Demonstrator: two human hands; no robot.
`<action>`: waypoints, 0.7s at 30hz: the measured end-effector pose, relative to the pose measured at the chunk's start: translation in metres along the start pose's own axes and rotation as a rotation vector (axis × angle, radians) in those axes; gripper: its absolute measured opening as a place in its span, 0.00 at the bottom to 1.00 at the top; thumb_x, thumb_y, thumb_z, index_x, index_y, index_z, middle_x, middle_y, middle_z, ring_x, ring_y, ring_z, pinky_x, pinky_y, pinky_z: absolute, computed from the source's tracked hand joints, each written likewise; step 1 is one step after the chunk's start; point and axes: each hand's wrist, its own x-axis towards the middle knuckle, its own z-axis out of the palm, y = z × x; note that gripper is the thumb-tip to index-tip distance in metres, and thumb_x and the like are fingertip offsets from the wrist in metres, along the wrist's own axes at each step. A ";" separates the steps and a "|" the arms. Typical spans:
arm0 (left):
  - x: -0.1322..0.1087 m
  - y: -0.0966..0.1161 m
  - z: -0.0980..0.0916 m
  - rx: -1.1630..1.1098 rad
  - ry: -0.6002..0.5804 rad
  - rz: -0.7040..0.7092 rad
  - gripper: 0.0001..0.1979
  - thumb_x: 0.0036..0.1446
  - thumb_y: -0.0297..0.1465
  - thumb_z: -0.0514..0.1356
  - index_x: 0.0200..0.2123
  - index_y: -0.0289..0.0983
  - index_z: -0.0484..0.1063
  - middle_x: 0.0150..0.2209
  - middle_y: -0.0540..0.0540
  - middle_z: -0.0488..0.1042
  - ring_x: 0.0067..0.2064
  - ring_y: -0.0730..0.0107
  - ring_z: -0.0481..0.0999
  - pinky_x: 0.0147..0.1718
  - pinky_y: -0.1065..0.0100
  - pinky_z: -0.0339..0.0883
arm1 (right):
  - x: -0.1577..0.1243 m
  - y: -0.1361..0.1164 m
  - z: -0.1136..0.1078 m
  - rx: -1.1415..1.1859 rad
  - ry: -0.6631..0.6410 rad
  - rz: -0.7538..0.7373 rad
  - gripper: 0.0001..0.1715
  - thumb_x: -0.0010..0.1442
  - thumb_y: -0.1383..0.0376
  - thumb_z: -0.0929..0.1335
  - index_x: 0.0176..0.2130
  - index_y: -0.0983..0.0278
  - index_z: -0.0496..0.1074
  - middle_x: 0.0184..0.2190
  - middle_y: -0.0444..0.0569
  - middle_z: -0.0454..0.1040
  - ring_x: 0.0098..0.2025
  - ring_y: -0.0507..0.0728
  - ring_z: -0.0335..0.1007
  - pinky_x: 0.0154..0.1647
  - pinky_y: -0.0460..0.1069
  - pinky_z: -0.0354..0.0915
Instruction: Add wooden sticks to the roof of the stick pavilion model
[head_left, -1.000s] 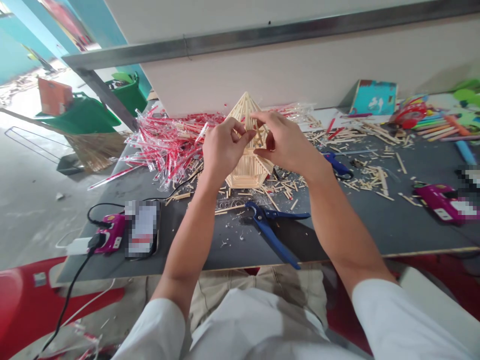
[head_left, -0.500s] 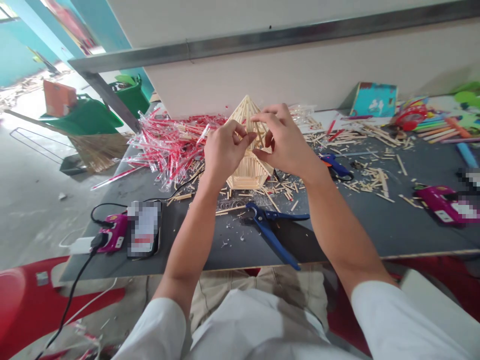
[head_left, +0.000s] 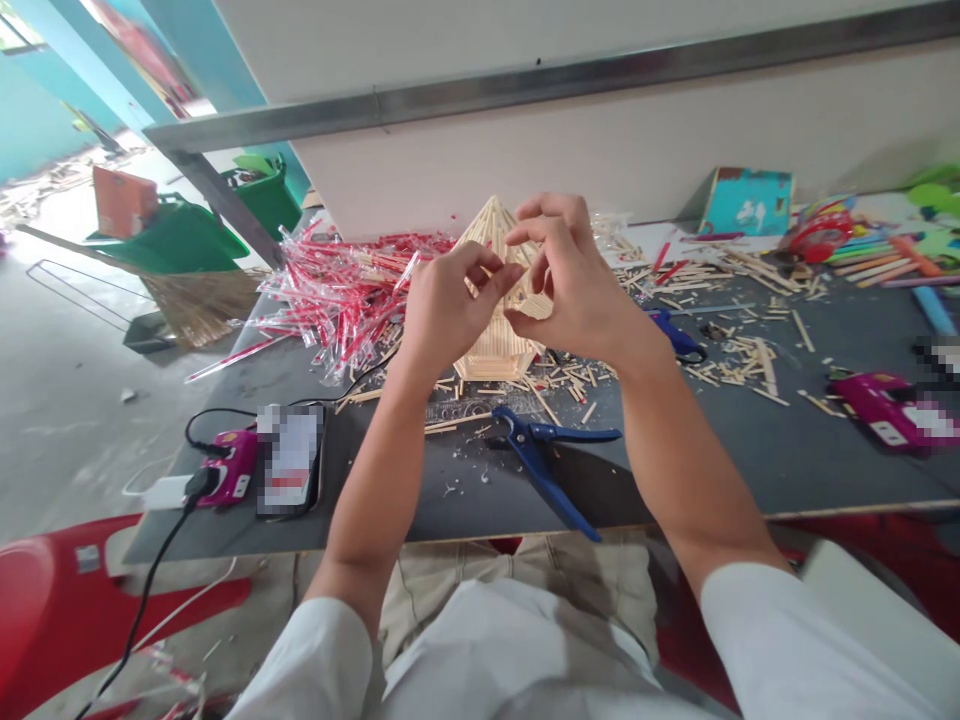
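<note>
A pale structure of thin wooden sticks (head_left: 495, 358), with a pointed top, stands on the dark table in the middle of the head view. My left hand (head_left: 456, 300) is in front of its left side, thumb and forefinger pinched together; what they hold, if anything, is too small to name. At the structure's right side is my right hand (head_left: 574, 285), its fingers curved and thumb apart from them, with nothing seen between them. Both hands hide part of the structure's middle. Blue-handled cutters (head_left: 551, 480) lie open on the table (head_left: 420, 500) nearer to me.
Red and clear wrappers (head_left: 337, 290) are heaped at left. Short stick pieces (head_left: 757, 365) lie scattered at right beside a blue glue gun (head_left: 679, 338). A phone (head_left: 291, 460) and pink power socket (head_left: 231, 468) sit at the left front, another pink socket (head_left: 877, 410) at right.
My right hand's fingers have shifted slightly and spread a little wider from the thumb. The left hand stays pinched in nearly the same place. The view has moved slightly.
</note>
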 end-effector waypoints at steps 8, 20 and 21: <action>-0.006 0.008 -0.017 -0.198 -0.141 -0.039 0.09 0.64 0.37 0.64 0.34 0.40 0.72 0.29 0.50 0.74 0.24 0.78 0.70 0.21 0.72 0.62 | -0.004 -0.016 -0.010 0.165 -0.026 -0.136 0.34 0.59 0.70 0.72 0.61 0.55 0.60 0.62 0.51 0.60 0.36 0.51 0.67 0.43 0.54 0.75; -0.004 -0.002 -0.036 -0.263 -0.175 -0.091 0.09 0.65 0.37 0.64 0.34 0.39 0.74 0.29 0.47 0.77 0.25 0.76 0.74 0.21 0.73 0.66 | -0.011 0.005 -0.036 0.058 -0.023 -0.016 0.26 0.64 0.59 0.72 0.60 0.58 0.71 0.61 0.52 0.70 0.38 0.55 0.75 0.38 0.55 0.75; -0.003 -0.003 -0.037 -0.262 -0.174 -0.094 0.09 0.65 0.37 0.64 0.34 0.39 0.74 0.29 0.47 0.77 0.25 0.76 0.74 0.21 0.72 0.66 | -0.013 0.012 -0.041 0.039 -0.017 0.002 0.23 0.64 0.60 0.72 0.58 0.60 0.73 0.59 0.52 0.72 0.39 0.56 0.76 0.38 0.55 0.74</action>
